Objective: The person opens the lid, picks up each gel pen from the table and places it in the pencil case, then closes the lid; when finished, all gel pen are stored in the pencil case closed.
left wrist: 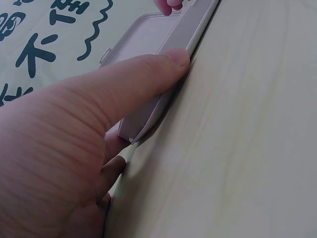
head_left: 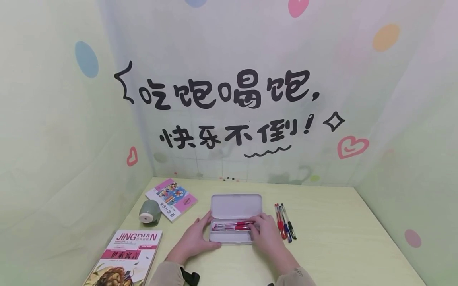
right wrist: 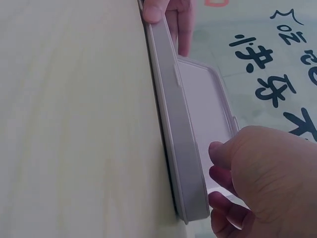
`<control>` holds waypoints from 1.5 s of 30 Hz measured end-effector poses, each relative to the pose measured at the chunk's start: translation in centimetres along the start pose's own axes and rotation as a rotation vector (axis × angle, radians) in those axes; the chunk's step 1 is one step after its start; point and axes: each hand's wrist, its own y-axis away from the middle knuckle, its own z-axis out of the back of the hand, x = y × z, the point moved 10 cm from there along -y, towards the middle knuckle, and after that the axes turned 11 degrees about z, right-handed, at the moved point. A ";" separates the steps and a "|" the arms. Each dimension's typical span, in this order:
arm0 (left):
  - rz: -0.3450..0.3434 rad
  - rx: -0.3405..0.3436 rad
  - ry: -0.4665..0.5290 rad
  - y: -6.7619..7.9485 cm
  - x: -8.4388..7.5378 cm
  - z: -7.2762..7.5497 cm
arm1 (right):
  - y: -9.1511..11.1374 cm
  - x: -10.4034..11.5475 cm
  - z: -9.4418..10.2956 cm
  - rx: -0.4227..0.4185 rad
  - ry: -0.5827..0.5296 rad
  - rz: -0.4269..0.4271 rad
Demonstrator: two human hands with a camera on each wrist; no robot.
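Left hand (head_left: 195, 240) reached in from lower left, held pencil case (head_left: 229, 237) by left end: thumb against front wall, other fingers at side. Right hand (head_left: 269, 236) leaned over case's right end, fingers bent down at red pens (head_left: 229, 227); could not tell whether they pinched any. Case lay between hands on table (head_left: 332, 246), lid (head_left: 236, 205) raised at back. Loose pens (head_left: 284, 222) lay just beside right hand.
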 end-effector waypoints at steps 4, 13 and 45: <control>-0.001 0.001 0.005 0.0 0.0 0.0 | 0.6 -1.5 1.1 -0.049 0.014 -0.022; 0.004 -0.007 -0.003 -0.1 0.2 0.1 | 2.4 -4.8 4.1 -0.141 -0.014 -0.105; -0.035 -0.004 -0.016 0.1 -0.1 0.0 | 5.8 -11.2 6.5 -0.037 0.109 -0.399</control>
